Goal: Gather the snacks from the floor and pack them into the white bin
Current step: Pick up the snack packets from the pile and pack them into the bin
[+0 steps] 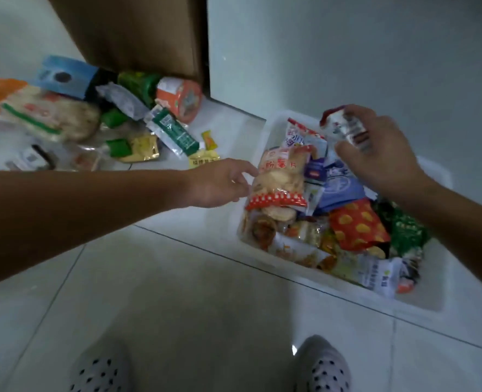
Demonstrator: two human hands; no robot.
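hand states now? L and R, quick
Left hand: open, fingertips at the chip bag on the near-left side of the bin.
Right hand: grip closed on a red-white packet, above the bin.

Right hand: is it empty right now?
No, the right hand grips a small red-and-white packet over the far end of the white bin.
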